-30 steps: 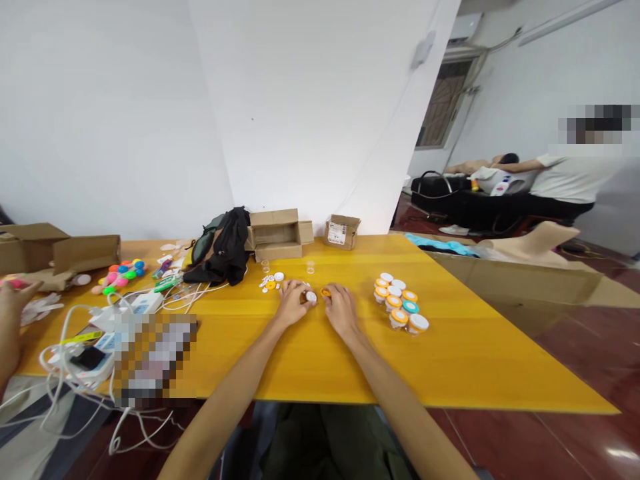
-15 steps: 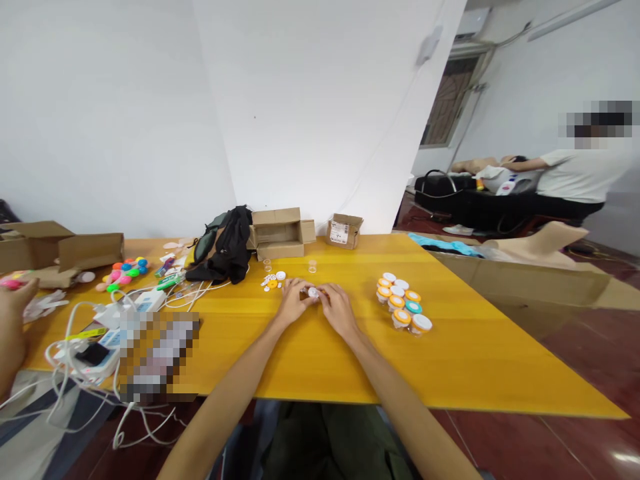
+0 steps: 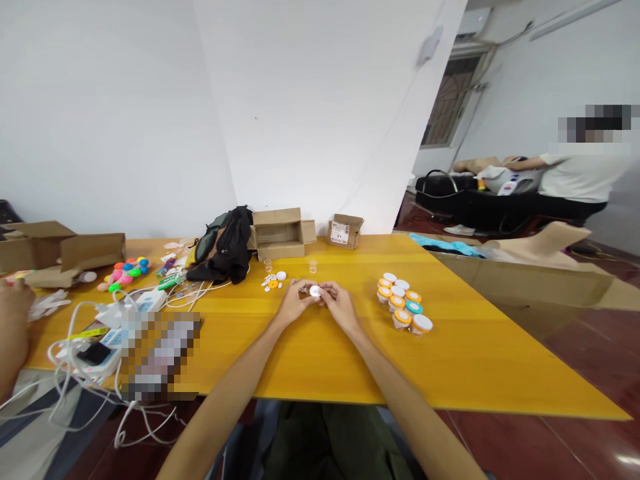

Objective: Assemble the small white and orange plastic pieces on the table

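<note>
In the head view, a small round white lid [image 3: 315, 291] is pinched between my two hands over the table's middle. My left hand [image 3: 294, 304] is closed at its left side, with a bit of something clear or greyish by the fingertips, too small to name. My right hand [image 3: 339, 305] grips the lid from the right. Beyond my left hand lie loose white and orange rings and caps [image 3: 273, 283]. Two small clear cups, one of them this cup [image 3: 313, 266], stand farther back. To the right is a group of clear cups with white, orange and teal lids [image 3: 399, 300].
Open cardboard boxes [image 3: 280, 250] and a black bag [image 3: 227, 247] stand along the wall. Power strips with white cables [image 3: 113, 347] and coloured balls [image 3: 127, 273] occupy the left side. Another person's hand [image 3: 15, 320] is at far left; a person [image 3: 575, 177] sits at far right.
The white lid between my hands has tilted, so its flat face now shows more fully. My right fingers have curled closer around it. The other person's hand at far left has shifted slightly.
</note>
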Action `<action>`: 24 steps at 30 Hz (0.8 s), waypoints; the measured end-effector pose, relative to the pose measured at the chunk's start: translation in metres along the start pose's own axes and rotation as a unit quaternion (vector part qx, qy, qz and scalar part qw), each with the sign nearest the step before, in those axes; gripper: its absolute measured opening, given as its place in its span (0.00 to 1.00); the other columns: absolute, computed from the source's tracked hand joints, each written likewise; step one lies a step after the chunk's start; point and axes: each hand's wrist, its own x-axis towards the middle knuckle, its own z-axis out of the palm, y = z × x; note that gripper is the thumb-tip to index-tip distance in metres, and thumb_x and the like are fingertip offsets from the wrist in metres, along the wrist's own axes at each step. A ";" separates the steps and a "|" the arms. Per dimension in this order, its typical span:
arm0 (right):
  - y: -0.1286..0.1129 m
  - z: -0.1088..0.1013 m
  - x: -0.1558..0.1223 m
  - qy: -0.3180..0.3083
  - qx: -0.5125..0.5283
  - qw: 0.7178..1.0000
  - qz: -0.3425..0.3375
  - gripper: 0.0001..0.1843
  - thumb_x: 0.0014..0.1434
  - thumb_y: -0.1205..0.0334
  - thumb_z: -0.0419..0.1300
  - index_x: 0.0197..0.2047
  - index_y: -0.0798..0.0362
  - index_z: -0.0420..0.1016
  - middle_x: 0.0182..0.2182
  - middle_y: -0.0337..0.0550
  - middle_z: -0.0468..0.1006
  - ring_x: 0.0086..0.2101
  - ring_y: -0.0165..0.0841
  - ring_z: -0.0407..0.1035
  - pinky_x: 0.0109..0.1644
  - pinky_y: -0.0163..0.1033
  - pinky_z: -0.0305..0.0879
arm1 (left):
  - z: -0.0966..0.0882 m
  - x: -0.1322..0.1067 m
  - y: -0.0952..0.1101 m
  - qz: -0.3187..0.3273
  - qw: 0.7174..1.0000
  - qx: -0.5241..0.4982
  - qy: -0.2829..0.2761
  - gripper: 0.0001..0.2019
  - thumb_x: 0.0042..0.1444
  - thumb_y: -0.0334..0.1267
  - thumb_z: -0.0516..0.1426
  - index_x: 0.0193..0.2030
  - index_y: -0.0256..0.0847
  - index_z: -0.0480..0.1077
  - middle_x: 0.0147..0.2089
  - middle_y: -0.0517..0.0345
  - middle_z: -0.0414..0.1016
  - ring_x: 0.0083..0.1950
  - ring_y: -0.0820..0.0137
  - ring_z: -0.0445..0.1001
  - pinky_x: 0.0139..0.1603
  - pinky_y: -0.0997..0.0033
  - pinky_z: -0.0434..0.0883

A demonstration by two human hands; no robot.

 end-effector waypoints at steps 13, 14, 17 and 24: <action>0.006 -0.002 0.002 0.020 0.000 1.000 0.003 0.20 0.46 0.41 0.65 0.30 0.50 0.72 0.27 0.43 0.80 0.27 0.37 0.75 0.29 0.41 0.75 | 0.003 -0.002 -0.002 0.028 0.999 0.036 -0.009 0.12 0.51 0.35 0.63 0.44 0.43 0.76 0.41 0.55 0.78 0.44 0.65 0.74 0.50 0.64 0.71; 0.007 -0.002 0.002 0.019 0.000 1.000 0.006 0.20 0.46 0.41 0.65 0.30 0.50 0.72 0.27 0.43 0.80 0.28 0.37 0.75 0.30 0.41 0.75 | 0.003 -0.002 -0.001 0.037 0.999 0.034 -0.009 0.10 0.53 0.35 0.62 0.43 0.43 0.75 0.41 0.56 0.78 0.44 0.66 0.74 0.49 0.65 0.71; 0.008 -0.003 0.003 0.023 0.003 1.000 0.015 0.20 0.45 0.42 0.66 0.29 0.50 0.73 0.27 0.43 0.80 0.28 0.37 0.75 0.30 0.41 0.75 | 0.003 -0.002 0.002 0.049 0.998 0.040 -0.015 0.05 0.56 0.35 0.59 0.38 0.42 0.74 0.38 0.57 0.77 0.42 0.66 0.73 0.48 0.66 0.70; 0.008 -0.004 0.003 0.015 0.007 1.000 0.012 0.21 0.44 0.41 0.67 0.30 0.51 0.75 0.28 0.44 0.81 0.29 0.37 0.76 0.32 0.41 0.75 | 0.002 -0.003 0.006 0.044 0.996 0.079 -0.013 0.05 0.56 0.31 0.56 0.36 0.42 0.73 0.35 0.58 0.75 0.40 0.68 0.72 0.46 0.68 0.69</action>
